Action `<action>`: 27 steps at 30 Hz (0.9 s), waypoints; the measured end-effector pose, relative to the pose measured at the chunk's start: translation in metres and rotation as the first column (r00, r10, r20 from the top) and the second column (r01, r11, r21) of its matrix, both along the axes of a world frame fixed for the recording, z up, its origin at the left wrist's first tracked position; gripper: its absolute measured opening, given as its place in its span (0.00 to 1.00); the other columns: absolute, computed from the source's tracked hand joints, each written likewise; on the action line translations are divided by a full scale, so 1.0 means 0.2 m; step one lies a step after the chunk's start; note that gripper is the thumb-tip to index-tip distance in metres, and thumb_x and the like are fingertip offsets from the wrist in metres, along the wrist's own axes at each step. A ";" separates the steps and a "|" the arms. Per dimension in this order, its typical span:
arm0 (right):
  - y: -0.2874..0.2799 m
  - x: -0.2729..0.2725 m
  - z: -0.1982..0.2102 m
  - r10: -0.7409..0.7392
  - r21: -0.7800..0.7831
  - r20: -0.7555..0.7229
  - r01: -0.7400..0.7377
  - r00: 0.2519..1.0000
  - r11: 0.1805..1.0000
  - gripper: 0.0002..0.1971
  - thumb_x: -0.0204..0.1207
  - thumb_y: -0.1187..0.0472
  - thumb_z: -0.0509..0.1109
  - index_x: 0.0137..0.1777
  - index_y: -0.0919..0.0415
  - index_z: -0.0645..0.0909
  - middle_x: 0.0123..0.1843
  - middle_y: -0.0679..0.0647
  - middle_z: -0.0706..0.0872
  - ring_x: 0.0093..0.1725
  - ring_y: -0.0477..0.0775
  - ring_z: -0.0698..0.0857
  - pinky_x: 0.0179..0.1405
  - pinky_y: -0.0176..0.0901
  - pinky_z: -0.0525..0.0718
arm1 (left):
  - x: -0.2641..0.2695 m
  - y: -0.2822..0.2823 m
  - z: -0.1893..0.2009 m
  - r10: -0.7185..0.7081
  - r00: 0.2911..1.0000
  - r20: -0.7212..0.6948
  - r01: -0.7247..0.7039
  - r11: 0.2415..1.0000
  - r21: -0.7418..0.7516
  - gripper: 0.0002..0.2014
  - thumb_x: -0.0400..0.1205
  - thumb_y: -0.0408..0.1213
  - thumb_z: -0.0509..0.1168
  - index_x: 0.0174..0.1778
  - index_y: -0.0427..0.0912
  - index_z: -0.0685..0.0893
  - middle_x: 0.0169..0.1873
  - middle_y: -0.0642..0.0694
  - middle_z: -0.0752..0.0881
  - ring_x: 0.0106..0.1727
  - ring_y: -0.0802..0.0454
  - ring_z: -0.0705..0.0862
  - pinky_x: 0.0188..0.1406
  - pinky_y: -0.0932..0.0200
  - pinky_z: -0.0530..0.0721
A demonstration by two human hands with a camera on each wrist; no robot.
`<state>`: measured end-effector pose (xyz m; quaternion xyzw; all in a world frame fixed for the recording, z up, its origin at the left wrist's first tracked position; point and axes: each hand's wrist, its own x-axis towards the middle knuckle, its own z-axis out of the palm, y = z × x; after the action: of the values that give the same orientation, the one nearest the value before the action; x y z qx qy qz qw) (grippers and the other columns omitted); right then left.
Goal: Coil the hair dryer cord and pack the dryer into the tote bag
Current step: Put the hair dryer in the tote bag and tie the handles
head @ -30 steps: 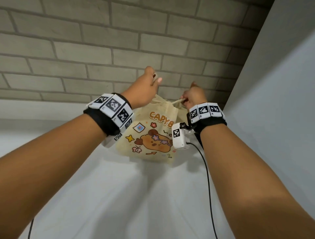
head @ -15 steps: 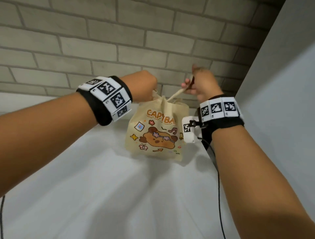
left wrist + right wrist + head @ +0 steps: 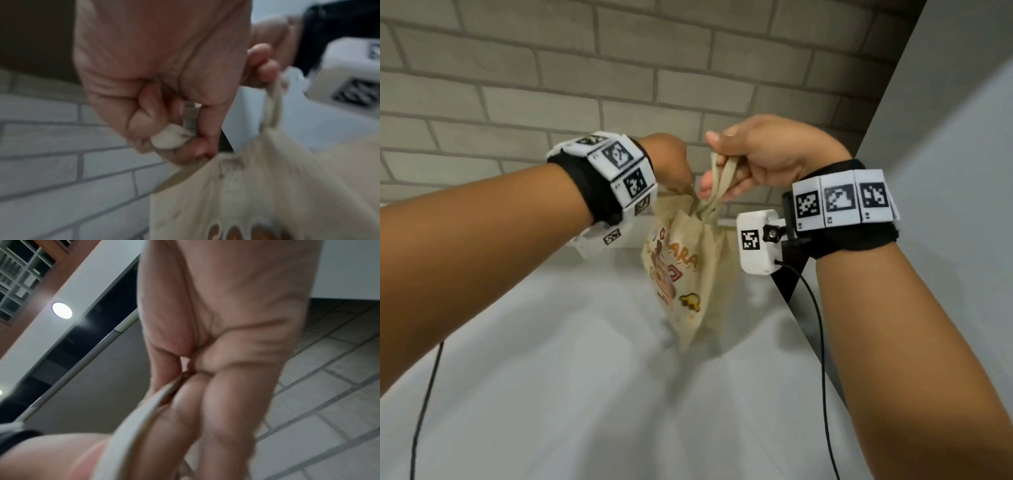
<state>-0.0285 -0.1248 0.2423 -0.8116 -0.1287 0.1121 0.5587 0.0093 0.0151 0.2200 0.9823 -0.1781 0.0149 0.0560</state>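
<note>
A cream tote bag (image 3: 690, 274) with a cartoon print hangs in the air above the white tabletop (image 3: 585, 394), turned edge-on to me. My right hand (image 3: 750, 161) grips its cloth straps (image 3: 719, 178) from above. My left hand (image 3: 671, 161) grips bunched cloth at the bag's top edge (image 3: 170, 139), beside the right hand. In the right wrist view a pale strap (image 3: 131, 423) runs between my curled fingers (image 3: 222, 402). The hair dryer and its cord are out of sight; whether they are inside the bag cannot be told.
A grey brick wall (image 3: 551, 68) stands behind the table. A pale panel (image 3: 945, 171) closes off the right side. Thin black cables (image 3: 822, 359) trail from my wrist cameras over the tabletop.
The bag has been lifted higher and has swung from facing me to edge-on. My right hand has moved left and now holds both straps close to the left hand.
</note>
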 end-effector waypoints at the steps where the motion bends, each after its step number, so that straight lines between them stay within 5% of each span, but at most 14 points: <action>1: 0.03 -0.01 0.00 0.058 -0.002 -0.013 -0.058 0.998 0.998 0.16 0.84 0.58 0.57 0.36 0.64 0.72 0.31 0.61 0.90 0.35 0.58 0.91 0.42 0.51 0.90 | 0.01 -0.01 0.01 -0.043 0.995 -0.094 0.031 0.992 -0.124 0.13 0.82 0.33 0.60 0.31 0.35 0.76 0.30 0.41 0.76 0.27 0.53 0.77 0.26 0.64 0.72; 3: 0.09 -0.01 0.00 0.137 0.080 -0.039 -0.133 0.990 0.988 0.16 0.85 0.60 0.55 0.37 0.65 0.73 0.33 0.61 0.90 0.36 0.59 0.91 0.45 0.52 0.89 | 0.04 0.05 0.00 -0.155 0.949 -0.276 0.018 0.896 -0.443 0.19 0.85 0.27 0.53 0.26 0.42 0.71 0.26 0.47 0.74 0.23 0.62 0.75 0.25 0.69 0.72; 5: 0.13 0.00 0.00 0.139 0.226 -0.061 -0.122 0.988 0.966 0.15 0.85 0.62 0.53 0.39 0.66 0.74 0.34 0.62 0.91 0.37 0.59 0.91 0.45 0.51 0.89 | 0.07 0.13 -0.02 -0.298 0.821 -0.488 -0.126 0.739 -0.662 0.23 0.85 0.28 0.53 0.23 0.44 0.78 0.23 0.49 0.79 0.23 0.63 0.77 0.25 0.68 0.70; 8: 0.16 0.04 -0.04 0.088 0.507 -0.175 0.013 0.981 0.862 0.16 0.86 0.64 0.50 0.40 0.69 0.73 0.34 0.67 0.89 0.35 0.62 0.91 0.43 0.52 0.89 | 0.10 0.16 -0.07 -0.330 0.739 -0.587 -0.264 0.660 -0.703 0.17 0.85 0.35 0.55 0.32 0.44 0.82 0.25 0.52 0.86 0.20 0.65 0.77 0.12 0.75 0.63; 10: 0.15 0.07 -0.08 0.043 0.675 -0.246 0.139 0.968 0.725 0.15 0.86 0.66 0.48 0.41 0.70 0.72 0.37 0.74 0.86 0.48 0.68 0.89 0.54 0.56 0.84 | 0.06 0.15 -0.10 -0.342 0.711 -0.615 -0.327 0.613 -0.719 0.16 0.86 0.37 0.51 0.36 0.42 0.80 0.26 0.52 0.87 0.14 0.66 0.70 0.12 0.75 0.57; 13: 0.12 0.10 -0.16 -0.008 0.808 -0.367 0.324 0.930 0.492 0.15 0.86 0.70 0.46 0.42 0.73 0.71 0.55 0.81 0.78 0.74 0.72 0.71 0.76 0.60 0.60 | 0.03 0.20 -0.16 -0.507 0.659 -0.556 -0.355 0.442 -0.824 0.22 0.86 0.43 0.48 0.34 0.39 0.83 0.28 0.51 0.85 0.16 0.63 0.66 0.16 0.73 0.55; 15: 0.10 0.12 -0.21 0.056 0.866 -0.441 0.408 0.896 0.287 0.17 0.86 0.69 0.43 0.43 0.76 0.70 0.72 0.80 0.69 0.77 0.73 0.65 0.79 0.58 0.50 | 0.00 0.21 -0.20 -0.516 0.720 -0.464 -0.230 0.454 -0.861 0.20 0.86 0.46 0.50 0.38 0.39 0.82 0.27 0.51 0.79 0.18 0.63 0.66 0.17 0.72 0.59; 17: 0.10 0.14 -0.25 0.073 0.859 -0.489 0.465 0.869 0.214 0.18 0.86 0.67 0.42 0.45 0.77 0.70 0.76 0.78 0.64 0.77 0.73 0.64 0.79 0.59 0.51 | -0.03 0.19 -0.24 -0.426 0.830 -0.360 -0.049 0.587 -0.808 0.14 0.84 0.43 0.57 0.38 0.41 0.83 0.22 0.53 0.76 0.20 0.63 0.69 0.19 0.72 0.65; 20: 0.11 0.14 -0.29 0.036 0.832 -0.511 0.483 0.859 0.271 0.18 0.87 0.65 0.43 0.46 0.75 0.72 0.73 0.75 0.71 0.76 0.70 0.68 0.76 0.61 0.62 | -0.03 0.16 -0.27 -0.301 0.913 -0.274 -0.001 0.671 -0.742 0.12 0.83 0.42 0.61 0.36 0.46 0.84 0.15 0.57 0.78 0.18 0.63 0.68 0.21 0.69 0.64; 23: 0.10 0.15 -0.30 -0.166 0.700 -0.378 0.399 0.911 0.593 0.17 0.86 0.56 0.48 0.61 0.67 0.73 0.69 0.65 0.75 0.73 0.67 0.73 0.66 0.56 0.74 | 0.01 0.14 -0.32 -0.249 0.924 -0.291 -0.053 0.669 -0.741 0.13 0.84 0.42 0.59 0.35 0.47 0.84 0.17 0.57 0.79 0.16 0.63 0.65 0.18 0.70 0.61; 25: 0.09 0.13 -0.29 -0.391 0.411 -0.180 0.430 0.903 0.804 0.18 0.85 0.57 0.54 0.70 0.64 0.71 0.69 0.62 0.76 0.67 0.65 0.79 0.60 0.52 0.80 | 0.03 0.13 -0.36 -0.219 0.928 -0.303 -0.102 0.631 -0.769 0.14 0.85 0.41 0.57 0.36 0.46 0.82 0.28 0.55 0.82 0.15 0.64 0.68 0.14 0.71 0.64; 27: 0.08 0.11 -0.30 -0.438 -0.051 0.125 0.447 0.890 0.893 0.16 0.80 0.63 0.62 0.64 0.68 0.78 0.63 0.62 0.82 0.62 0.61 0.82 0.59 0.49 0.81 | 0.04 0.12 -0.38 -0.181 0.932 -0.313 -0.158 0.573 -0.804 0.14 0.87 0.41 0.54 0.38 0.46 0.81 0.30 0.53 0.81 0.12 0.66 0.70 0.12 0.74 0.65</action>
<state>-0.0072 -0.1095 0.1819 -0.8457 0.0333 -0.0580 0.5294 0.0173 0.0394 0.1443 0.8280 -0.1439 -0.0859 0.5351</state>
